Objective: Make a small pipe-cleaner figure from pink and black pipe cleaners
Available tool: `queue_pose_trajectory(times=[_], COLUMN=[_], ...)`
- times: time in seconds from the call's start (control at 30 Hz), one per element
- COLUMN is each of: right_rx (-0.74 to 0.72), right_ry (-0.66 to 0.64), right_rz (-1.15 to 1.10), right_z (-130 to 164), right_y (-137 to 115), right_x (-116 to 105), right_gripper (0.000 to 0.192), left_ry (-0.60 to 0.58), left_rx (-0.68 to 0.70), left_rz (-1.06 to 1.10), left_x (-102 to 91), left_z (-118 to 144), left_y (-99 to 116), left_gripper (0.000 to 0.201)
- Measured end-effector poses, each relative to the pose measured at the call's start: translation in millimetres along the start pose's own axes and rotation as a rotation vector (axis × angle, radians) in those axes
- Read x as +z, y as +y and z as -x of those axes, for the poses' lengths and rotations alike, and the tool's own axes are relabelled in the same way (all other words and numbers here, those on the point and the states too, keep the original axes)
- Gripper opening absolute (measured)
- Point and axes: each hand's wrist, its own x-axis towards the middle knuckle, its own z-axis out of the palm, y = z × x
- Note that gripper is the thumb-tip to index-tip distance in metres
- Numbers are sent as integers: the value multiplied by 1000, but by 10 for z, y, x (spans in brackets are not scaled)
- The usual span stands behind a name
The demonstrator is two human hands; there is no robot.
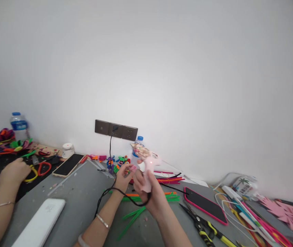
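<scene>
My right hand [146, 190] grips a pink glue gun [148, 164] by its handle, nozzle pointing up and left. Its black cord [105, 197] loops down over the table and runs up to the wall socket [116, 130]. My left hand [123, 176] pinches a small pink craft piece [133, 168] just left of the gun's nozzle. Green and orange pipe cleaners [136, 212] lie on the grey table [84, 206] under my hands.
A co-worker's hand [14, 171] rests at the left by red and yellow scissors [39, 169]. Phones [68, 164] [205, 205], a white power bank [42, 223], yellow-handled pliers [208, 230], water bottles [18, 124] [136, 151], cables and pink paper shapes [287, 214] lie around.
</scene>
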Motion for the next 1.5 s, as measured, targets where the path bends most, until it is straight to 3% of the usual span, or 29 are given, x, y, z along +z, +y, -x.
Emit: queue_pose_trajectory(times=[0.1, 0.23, 0.37, 0.57, 0.77, 1.5], right_rx=[-46, -90, -52, 13, 13, 2], right_ry=[81, 218, 249, 214, 204, 277], right_rz=[11, 186, 304, 373, 379, 437], right_z=[103, 182, 254, 306, 310, 325], right_y=[-90, 73, 268, 344, 406, 386], right_x=[-292, -617, -754, -822, -884, -807], right_gripper=[39, 45, 47, 55, 55, 55], left_ry=[-14, 11, 46, 85, 27, 8], left_rx=[11, 26, 8, 8, 26, 64], left_rz=[39, 66, 52, -28, -63, -76], left_x=[167, 150, 120, 90, 94, 66], left_z=[6, 7, 9, 17, 27, 34], left_y=[-62, -55, -39, 34, 112, 94], left_gripper=[21, 20, 20, 20, 14, 11])
